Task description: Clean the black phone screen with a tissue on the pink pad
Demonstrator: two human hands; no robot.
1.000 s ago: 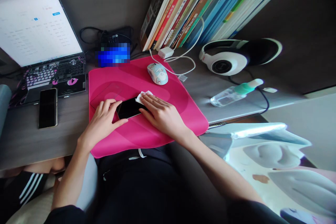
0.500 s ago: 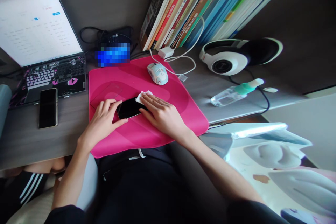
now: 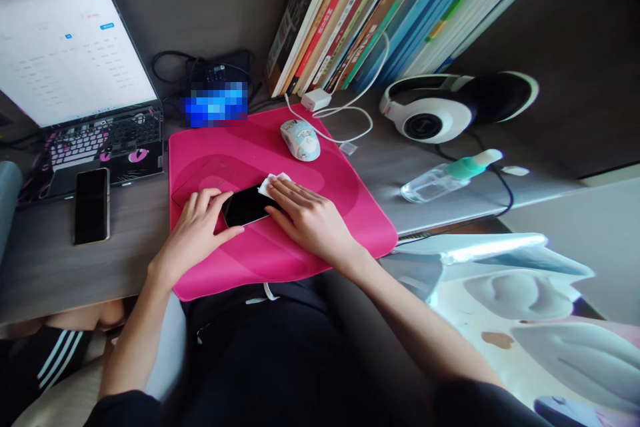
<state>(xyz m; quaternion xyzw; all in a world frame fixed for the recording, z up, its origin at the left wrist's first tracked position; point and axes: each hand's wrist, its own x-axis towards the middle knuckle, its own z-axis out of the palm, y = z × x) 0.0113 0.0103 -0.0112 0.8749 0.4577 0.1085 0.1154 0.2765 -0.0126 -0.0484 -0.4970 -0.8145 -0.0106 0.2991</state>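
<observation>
A black phone [image 3: 244,206] lies flat on a bright pink mat [image 3: 320,167] at the desk's front. My left hand [image 3: 197,230] grips the phone's left end, thumb along its near edge and fingers over the far edge. My right hand [image 3: 313,217] lies over the phone's right end, its fingers pressing a small white wipe [image 3: 271,183] against the screen. Only a corner of the wipe shows past my fingertips.
An open laptop [image 3: 75,80] stands at the left with a second phone [image 3: 91,205] before it. A pale mouse [image 3: 300,139], a white charger and cable [image 3: 320,103], headphones [image 3: 440,113], a spray bottle [image 3: 445,177] and a row of books [image 3: 380,13] lie behind and right.
</observation>
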